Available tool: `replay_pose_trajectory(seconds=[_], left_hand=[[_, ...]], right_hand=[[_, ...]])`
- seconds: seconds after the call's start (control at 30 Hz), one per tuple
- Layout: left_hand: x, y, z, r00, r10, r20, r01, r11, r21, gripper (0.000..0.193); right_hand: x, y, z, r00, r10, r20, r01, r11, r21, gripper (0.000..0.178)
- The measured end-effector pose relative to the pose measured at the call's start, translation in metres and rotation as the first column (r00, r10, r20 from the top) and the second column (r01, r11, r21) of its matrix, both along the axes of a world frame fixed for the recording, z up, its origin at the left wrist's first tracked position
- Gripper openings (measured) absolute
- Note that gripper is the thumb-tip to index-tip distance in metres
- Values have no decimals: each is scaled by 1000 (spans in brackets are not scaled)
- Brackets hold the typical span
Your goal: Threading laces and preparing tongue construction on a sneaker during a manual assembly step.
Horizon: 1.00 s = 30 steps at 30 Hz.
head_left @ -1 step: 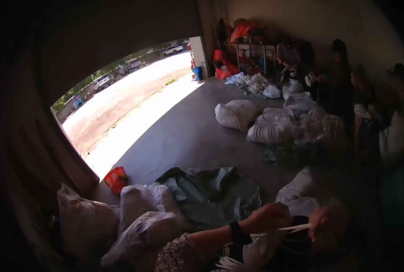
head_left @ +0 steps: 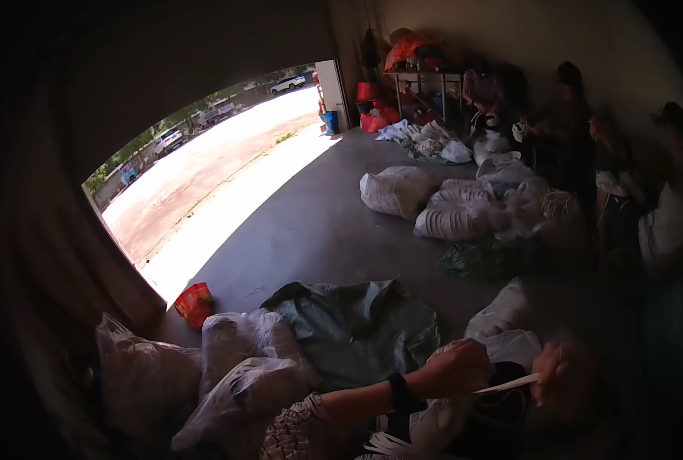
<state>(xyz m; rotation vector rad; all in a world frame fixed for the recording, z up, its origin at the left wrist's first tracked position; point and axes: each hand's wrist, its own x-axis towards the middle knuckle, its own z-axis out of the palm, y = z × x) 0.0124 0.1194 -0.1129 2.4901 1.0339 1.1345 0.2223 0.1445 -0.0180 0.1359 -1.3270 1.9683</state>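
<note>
A narrow white strip (head_left: 510, 383) stretches between my two hands at the lower right. My left hand (head_left: 458, 366) is closed on its left part, with a dark band round the wrist and a patterned sleeve behind it. At the strip's other end, my right hand (head_left: 557, 372) is closed too, dim in the shadow. Beneath my left forearm lie loose white strips (head_left: 387, 443) beside a pale bundle (head_left: 437, 423). Just beyond my hands are whitish bags (head_left: 501, 310). Dark shade hides most of my lap.
Clear plastic sacks (head_left: 242, 395) and a dark green sheet (head_left: 360, 322) lie to the left, near a red bag (head_left: 194, 304). Further off are stuffed white sacks (head_left: 464, 211), several seated people (head_left: 575, 123) and a table (head_left: 425, 74). Sunlight enters through a wide doorway (head_left: 226, 169).
My right hand has moved a little to the right and up. The strip between my hands now slants up toward it, and its trailing part left of my left hand no longer shows.
</note>
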Motion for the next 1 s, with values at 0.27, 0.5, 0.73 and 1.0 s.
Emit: replay_pose_trajectory(seconds=[0.27,0.5,0.73,1.0], left_hand=[[-33,-17,47,622,449,642,186,712,-677,28],[-285,-72,-62,-414,606,679,-210,662,-719,26],[-76,-77,27,657,701,277,-254,551,-795,22],[-18,-44,16,781,209,-589,-203,976,77,24]], right_hand=[[27,35,-14,852,-333,405,445,867,-224,24],[320,128,-134,346,-813,469,895,136,-425,14],[98,63,-105,618,-514,595,704,699,-127,18],[-1,18,-92,458,-446,769,-2,865,502,17]])
